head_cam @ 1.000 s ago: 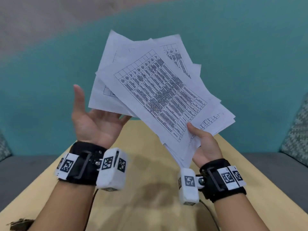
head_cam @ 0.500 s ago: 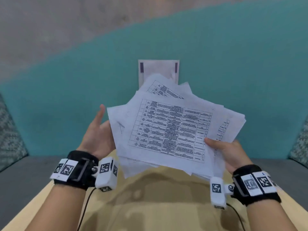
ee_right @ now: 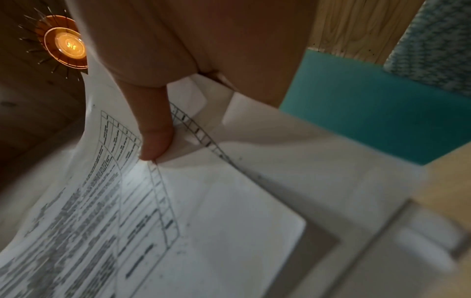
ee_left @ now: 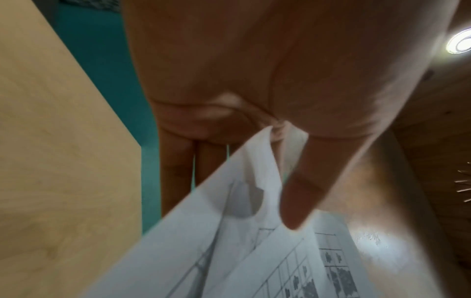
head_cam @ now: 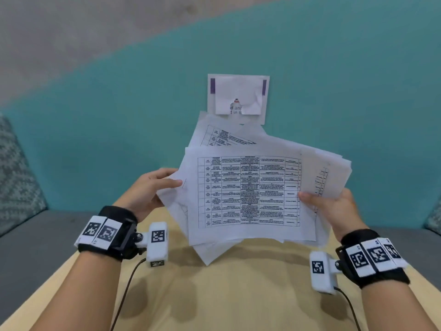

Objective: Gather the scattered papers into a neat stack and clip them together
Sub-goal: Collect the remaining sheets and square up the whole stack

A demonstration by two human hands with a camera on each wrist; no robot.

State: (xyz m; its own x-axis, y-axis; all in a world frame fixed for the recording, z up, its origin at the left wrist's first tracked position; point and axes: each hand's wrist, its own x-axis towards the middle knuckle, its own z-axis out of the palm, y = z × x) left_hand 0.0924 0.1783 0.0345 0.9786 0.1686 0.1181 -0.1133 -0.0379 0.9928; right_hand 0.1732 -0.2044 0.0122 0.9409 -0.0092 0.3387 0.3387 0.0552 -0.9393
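An uneven bundle of white papers [head_cam: 250,197] printed with tables hangs in the air above the wooden table [head_cam: 226,295], its sheets fanned at different angles. My left hand [head_cam: 152,187] pinches the bundle's left edge, thumb on top of the papers [ee_left: 229,242] in the left wrist view. My right hand [head_cam: 331,204] grips the right edge, its thumb pressing the top sheet of the papers [ee_right: 178,201] in the right wrist view. I see no clip in any view.
A white notice [head_cam: 238,97] with purple tape is stuck on the teal wall behind the papers. A grey bench seat [head_cam: 35,235] with patterned cushions [head_cam: 14,173] flanks the table on both sides.
The papers came down from a raised tilted fan to a flatter bundle in front of me. My left hand, open beside them before, now pinches their left edge.
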